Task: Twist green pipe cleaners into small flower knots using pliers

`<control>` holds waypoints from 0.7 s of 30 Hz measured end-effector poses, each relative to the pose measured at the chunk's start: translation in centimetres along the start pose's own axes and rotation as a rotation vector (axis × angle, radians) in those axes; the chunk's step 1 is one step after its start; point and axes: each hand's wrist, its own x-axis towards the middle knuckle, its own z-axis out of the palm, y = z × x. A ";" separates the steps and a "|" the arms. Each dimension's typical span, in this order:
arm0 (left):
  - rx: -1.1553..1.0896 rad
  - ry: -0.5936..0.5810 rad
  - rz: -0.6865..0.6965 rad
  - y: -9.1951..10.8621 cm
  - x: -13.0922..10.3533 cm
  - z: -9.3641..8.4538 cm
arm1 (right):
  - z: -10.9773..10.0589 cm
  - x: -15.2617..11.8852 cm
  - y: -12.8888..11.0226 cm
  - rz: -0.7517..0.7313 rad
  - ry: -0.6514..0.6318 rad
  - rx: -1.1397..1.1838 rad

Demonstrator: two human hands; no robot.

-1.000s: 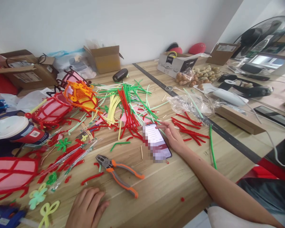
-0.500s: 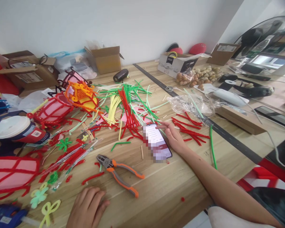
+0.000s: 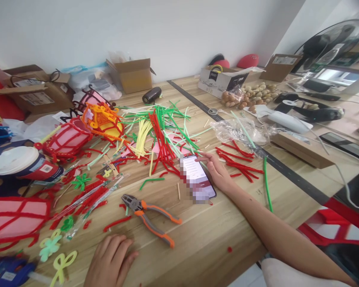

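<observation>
My right hand point(image 3: 217, 172) reaches over a smartphone point(image 3: 204, 186), its index finger stretched to the upper part of the lit screen. The phone lies flat on the wooden table, and a pixelated patch covers its left side. My left hand point(image 3: 112, 258) rests palm down near the front edge, fingers laid on the wood and holding nothing. Just beyond it lie splayed combination pliers point(image 3: 151, 215) with orange and grey handles. A short red pipe cleaner point(image 3: 117, 223) sits between that hand and the pliers' jaws. Red pipe cleaners point(image 3: 237, 161) lie right of my right hand.
Green, yellow and red pipe cleaners point(image 3: 161, 123) heap at mid-table. Pink-and-red lantern shapes point(image 3: 16, 217), a lidded paper cup point(image 3: 16, 159) and a blue glue gun point(image 3: 10, 271) crowd the left. Cardboard boxes point(image 3: 134, 75) stand along the wall; a loose pile of brownish round things point(image 3: 261, 93) lies back right.
</observation>
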 end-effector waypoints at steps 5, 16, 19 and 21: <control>0.012 -0.008 0.004 0.0 -0.2 0.1 | 0.1 0.0 0.1 -0.009 -0.004 0.019; 0.014 -0.001 0.006 0.0 -0.2 0.1 | 0.0 0.0 0.1 -0.014 -0.010 0.007; 0.022 0.001 0.010 0.0 -0.1 0.1 | 0.0 0.0 0.1 -0.010 -0.015 0.012; 0.025 0.002 0.013 -0.1 -0.1 0.1 | 0.0 0.0 0.1 -0.010 -0.013 0.011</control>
